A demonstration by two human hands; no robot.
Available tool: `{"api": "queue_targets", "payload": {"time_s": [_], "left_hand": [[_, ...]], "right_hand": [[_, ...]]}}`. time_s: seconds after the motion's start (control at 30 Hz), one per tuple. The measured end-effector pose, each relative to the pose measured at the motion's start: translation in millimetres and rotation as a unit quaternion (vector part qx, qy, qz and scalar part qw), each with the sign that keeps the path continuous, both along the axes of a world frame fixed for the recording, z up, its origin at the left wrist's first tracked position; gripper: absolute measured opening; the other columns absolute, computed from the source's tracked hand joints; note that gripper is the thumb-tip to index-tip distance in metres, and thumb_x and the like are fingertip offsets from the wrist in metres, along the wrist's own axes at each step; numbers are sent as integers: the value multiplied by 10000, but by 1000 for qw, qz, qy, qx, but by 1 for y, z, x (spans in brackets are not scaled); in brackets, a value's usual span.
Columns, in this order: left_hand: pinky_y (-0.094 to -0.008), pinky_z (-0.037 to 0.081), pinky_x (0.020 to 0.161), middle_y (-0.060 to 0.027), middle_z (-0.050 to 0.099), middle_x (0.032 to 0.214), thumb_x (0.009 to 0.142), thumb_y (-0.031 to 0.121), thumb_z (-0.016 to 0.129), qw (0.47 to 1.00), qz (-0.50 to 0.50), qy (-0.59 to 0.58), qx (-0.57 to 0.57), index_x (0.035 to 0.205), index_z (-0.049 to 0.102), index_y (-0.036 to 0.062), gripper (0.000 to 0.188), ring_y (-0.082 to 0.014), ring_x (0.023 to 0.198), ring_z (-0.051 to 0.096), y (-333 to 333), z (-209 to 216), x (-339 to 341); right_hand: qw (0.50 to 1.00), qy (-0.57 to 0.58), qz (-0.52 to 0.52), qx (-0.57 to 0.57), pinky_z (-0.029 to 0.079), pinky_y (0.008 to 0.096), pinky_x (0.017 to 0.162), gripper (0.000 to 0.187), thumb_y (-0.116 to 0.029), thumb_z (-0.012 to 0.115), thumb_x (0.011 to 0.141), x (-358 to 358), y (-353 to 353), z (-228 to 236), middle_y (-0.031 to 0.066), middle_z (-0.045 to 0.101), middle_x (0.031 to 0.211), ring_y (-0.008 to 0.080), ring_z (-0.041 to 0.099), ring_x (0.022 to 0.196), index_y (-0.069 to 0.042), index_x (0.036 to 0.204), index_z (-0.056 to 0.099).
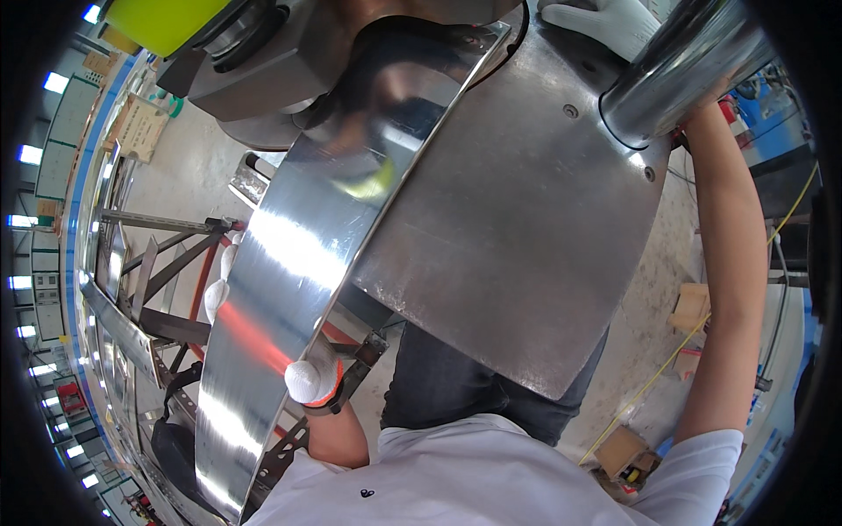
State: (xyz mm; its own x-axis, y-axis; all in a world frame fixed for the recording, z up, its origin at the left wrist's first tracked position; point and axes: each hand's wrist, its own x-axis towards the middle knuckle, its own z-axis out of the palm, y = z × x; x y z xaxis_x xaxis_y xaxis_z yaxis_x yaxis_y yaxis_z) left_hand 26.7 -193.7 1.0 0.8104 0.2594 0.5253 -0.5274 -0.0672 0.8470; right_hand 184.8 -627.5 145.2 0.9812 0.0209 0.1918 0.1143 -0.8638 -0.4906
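Observation:
A long, mirror-bright metal sheet (303,245) slants from the lower left up to the machine at the top. My left hand (314,377), in a white glove with an orange cuff, grips it: the thumb lies over the near edge, and white fingertips show at the far edge. The sheet's upper end lies along a broad grey metal plate (517,210). At the top right a white-gloved hand rests on that plate with fingers stretched out; it appears to be my right hand (605,24). A shiny round column (684,74) hides its wrist. My right forearm passes behind that column.
A grey machine head (263,70) with a yellow-green cover (162,22) stands at the upper left. A metal frame (167,289) with long strips is on the left. Cardboard boxes (623,451) and a yellow cord (653,377) lie on the floor at right.

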Motion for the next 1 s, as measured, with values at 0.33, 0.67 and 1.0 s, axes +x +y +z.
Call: {"api": "queue_targets", "payload": {"time_s": [0.33,0.67,1.0], "left_hand": [[-651,380,1300,-317,315,1750,757,849,849,1000,-3,3,-11,1698,257,98,1342,-486,1604,377,-16,0,16],[-651,405,1292,-299,313,1757,684,860,895,999,-23,19,-37,1686,291,146,1370,-474,1605,385,-22,-1,23],[-637,426,1281,-309,338,1747,725,769,929,998,-29,0,-55,1677,314,140,1296,-477,1598,400,-22,-5,27]], "right_hand": [[995,-26,94,-25,566,382,1001,257,-216,774,982,0,0,2,144,796,1140,258,746,1072,-39,1158,832],[992,-16,126,-6,555,373,984,250,-209,802,974,7,14,3,154,817,1095,248,746,1051,-9,1120,838],[998,1,53,-29,570,383,924,277,-250,806,974,4,19,5,155,820,1007,247,758,961,-6,1101,840]]}}
